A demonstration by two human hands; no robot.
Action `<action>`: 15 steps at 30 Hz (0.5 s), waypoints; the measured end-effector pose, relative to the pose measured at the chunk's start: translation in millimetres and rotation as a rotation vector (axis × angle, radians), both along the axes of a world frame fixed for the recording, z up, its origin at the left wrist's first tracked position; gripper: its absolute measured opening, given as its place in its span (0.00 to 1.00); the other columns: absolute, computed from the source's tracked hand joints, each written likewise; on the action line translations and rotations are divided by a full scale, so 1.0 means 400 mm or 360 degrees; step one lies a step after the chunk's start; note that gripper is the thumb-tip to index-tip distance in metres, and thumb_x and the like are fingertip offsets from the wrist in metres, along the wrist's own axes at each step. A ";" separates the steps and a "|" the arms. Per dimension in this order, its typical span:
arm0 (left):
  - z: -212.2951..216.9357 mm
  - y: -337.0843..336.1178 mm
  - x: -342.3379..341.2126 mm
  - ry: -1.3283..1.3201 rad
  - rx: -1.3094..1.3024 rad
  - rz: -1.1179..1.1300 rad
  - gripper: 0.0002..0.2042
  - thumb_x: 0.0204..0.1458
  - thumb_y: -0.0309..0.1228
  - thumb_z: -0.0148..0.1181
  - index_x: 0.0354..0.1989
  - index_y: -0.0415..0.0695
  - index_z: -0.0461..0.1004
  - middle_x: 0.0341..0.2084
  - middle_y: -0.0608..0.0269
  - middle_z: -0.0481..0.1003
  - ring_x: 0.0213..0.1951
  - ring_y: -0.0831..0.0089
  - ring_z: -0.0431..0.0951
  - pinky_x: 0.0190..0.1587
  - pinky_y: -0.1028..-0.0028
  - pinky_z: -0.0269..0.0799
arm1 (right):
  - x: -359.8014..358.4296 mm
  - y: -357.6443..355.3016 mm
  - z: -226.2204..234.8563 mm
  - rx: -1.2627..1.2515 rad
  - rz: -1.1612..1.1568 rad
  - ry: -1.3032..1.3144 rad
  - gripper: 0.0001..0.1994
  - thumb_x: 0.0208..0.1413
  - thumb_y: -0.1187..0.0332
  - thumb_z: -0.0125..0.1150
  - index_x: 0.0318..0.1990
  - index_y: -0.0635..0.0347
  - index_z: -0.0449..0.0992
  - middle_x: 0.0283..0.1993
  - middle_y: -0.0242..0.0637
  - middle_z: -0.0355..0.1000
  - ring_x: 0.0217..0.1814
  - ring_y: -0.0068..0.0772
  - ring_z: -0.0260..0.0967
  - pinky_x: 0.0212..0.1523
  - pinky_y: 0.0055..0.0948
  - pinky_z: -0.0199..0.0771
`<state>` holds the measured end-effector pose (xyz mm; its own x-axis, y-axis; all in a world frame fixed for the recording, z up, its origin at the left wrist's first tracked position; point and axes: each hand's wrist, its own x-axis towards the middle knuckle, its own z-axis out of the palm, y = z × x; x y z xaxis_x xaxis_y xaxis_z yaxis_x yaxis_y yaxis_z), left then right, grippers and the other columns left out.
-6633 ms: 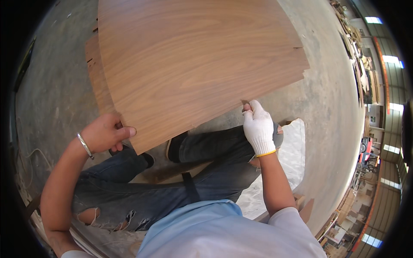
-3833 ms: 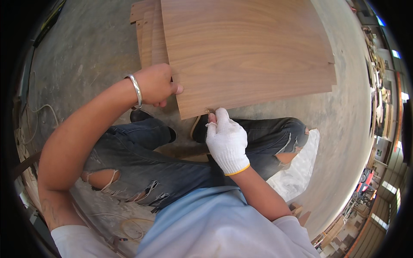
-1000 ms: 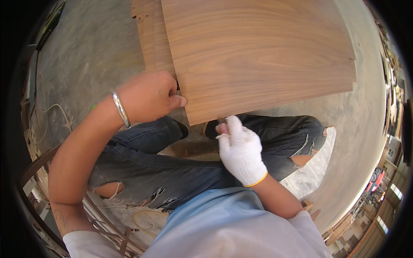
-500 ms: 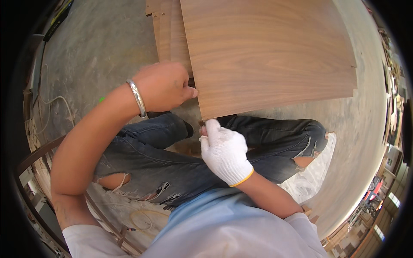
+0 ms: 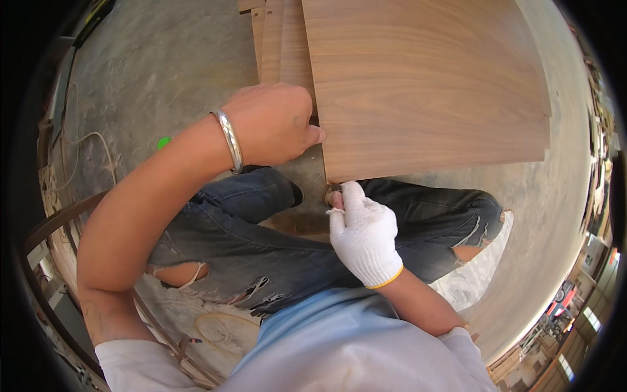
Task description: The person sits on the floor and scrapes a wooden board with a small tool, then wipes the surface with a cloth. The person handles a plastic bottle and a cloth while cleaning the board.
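Note:
A large brown wood-grain panel [image 5: 431, 91] reaches over my lap from the far side. My left hand [image 5: 277, 124], bare with a silver bangle [image 5: 228, 142] at the wrist, is closed at the panel's left edge. Its thumb lies against that edge, and the other fingers are curled mostly out of sight. My right hand [image 5: 366, 232] wears a white knitted glove with a yellow cuff. Thumb and fingers are pinched together just below the panel's near left corner, bare fingertips showing. Whatever sits in that pinch is too small and hidden to name.
More wooden boards [image 5: 284, 46] lie beneath and left of the panel. My crossed legs in torn dark jeans [image 5: 255, 228] are below. A curved brown metal bar [image 5: 68, 219] stands at left, near a thin hose [image 5: 98, 135]. White sheeting [image 5: 480, 271] lies by my right knee.
The whole view has shifted, so panel, legs and hands appear farther right. My left hand, blurred before, is now sharper at the panel's edge. My right hand stays by the corner.

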<state>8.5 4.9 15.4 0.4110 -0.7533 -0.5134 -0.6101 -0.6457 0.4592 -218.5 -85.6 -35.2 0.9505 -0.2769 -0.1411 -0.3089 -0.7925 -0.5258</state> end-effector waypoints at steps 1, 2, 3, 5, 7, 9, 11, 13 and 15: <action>0.003 0.000 0.000 -0.0018 -0.0017 -0.0004 0.19 0.59 0.41 0.63 0.24 0.36 0.80 0.16 0.46 0.75 0.23 0.50 0.78 0.33 0.57 0.74 | 0.009 0.012 -0.003 -0.0025 0.0061 0.0025 0.09 0.58 0.69 0.63 0.39 0.58 0.68 0.22 0.43 0.75 0.22 0.48 0.76 0.23 0.43 0.73; 0.001 0.003 -0.002 -0.0014 -0.0019 0.0002 0.19 0.58 0.41 0.63 0.24 0.36 0.80 0.16 0.47 0.75 0.23 0.50 0.78 0.33 0.57 0.74 | 0.014 0.020 -0.006 -0.0050 0.0122 0.0051 0.09 0.57 0.68 0.64 0.39 0.58 0.68 0.23 0.43 0.75 0.22 0.48 0.76 0.23 0.43 0.74; -0.004 0.008 -0.006 -0.0010 -0.0023 0.0007 0.19 0.58 0.41 0.63 0.24 0.36 0.80 0.16 0.47 0.75 0.23 0.50 0.78 0.33 0.57 0.74 | 0.002 0.027 -0.021 -0.0056 0.0085 0.0144 0.10 0.56 0.69 0.64 0.40 0.58 0.69 0.23 0.41 0.76 0.24 0.47 0.77 0.24 0.42 0.76; -0.006 0.017 0.003 -0.0007 -0.0029 0.0021 0.19 0.58 0.41 0.64 0.24 0.36 0.80 0.16 0.47 0.75 0.23 0.51 0.78 0.32 0.57 0.74 | -0.012 0.008 -0.004 0.0120 0.0030 -0.0010 0.10 0.55 0.71 0.65 0.42 0.58 0.69 0.24 0.40 0.76 0.25 0.46 0.78 0.25 0.41 0.76; 0.002 0.011 0.011 0.0009 -0.0033 0.0008 0.19 0.58 0.41 0.64 0.24 0.36 0.81 0.16 0.47 0.75 0.23 0.51 0.78 0.32 0.57 0.74 | -0.016 -0.012 0.003 0.0298 -0.0109 -0.0206 0.11 0.55 0.73 0.65 0.43 0.58 0.70 0.24 0.40 0.76 0.24 0.46 0.78 0.25 0.41 0.76; -0.007 0.024 0.013 -0.0013 0.0001 0.0048 0.18 0.58 0.41 0.64 0.25 0.36 0.81 0.17 0.47 0.76 0.23 0.51 0.78 0.32 0.57 0.74 | -0.014 -0.019 -0.002 0.0139 -0.0101 -0.0178 0.10 0.56 0.72 0.64 0.41 0.58 0.69 0.23 0.40 0.75 0.23 0.46 0.76 0.23 0.41 0.74; -0.010 0.024 0.015 -0.0035 0.0001 0.0050 0.18 0.58 0.41 0.64 0.25 0.36 0.81 0.18 0.47 0.76 0.24 0.51 0.78 0.33 0.57 0.74 | -0.001 -0.014 0.002 0.0023 -0.0061 -0.0113 0.10 0.57 0.71 0.64 0.40 0.59 0.68 0.22 0.41 0.74 0.22 0.46 0.75 0.22 0.41 0.73; -0.004 0.021 0.006 -0.0049 0.0001 0.0029 0.18 0.58 0.41 0.64 0.26 0.36 0.82 0.19 0.46 0.77 0.25 0.51 0.79 0.33 0.57 0.74 | 0.014 0.011 0.014 -0.0026 0.0038 0.0029 0.09 0.59 0.67 0.63 0.39 0.58 0.69 0.22 0.42 0.75 0.21 0.46 0.76 0.22 0.41 0.74; -0.002 0.022 -0.003 -0.0065 -0.0022 0.0025 0.18 0.58 0.41 0.63 0.26 0.37 0.82 0.20 0.46 0.78 0.26 0.50 0.79 0.34 0.57 0.75 | 0.013 0.042 -0.025 -0.0047 0.0269 0.0198 0.09 0.60 0.63 0.61 0.39 0.57 0.70 0.22 0.40 0.76 0.22 0.44 0.77 0.24 0.42 0.75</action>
<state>7.4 13.6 14.5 0.4431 -0.7535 -0.4856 -0.6186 -0.6491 0.4428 -213.3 -68.8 -45.2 0.9596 -0.1206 -0.2544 -0.2312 -0.8533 -0.4674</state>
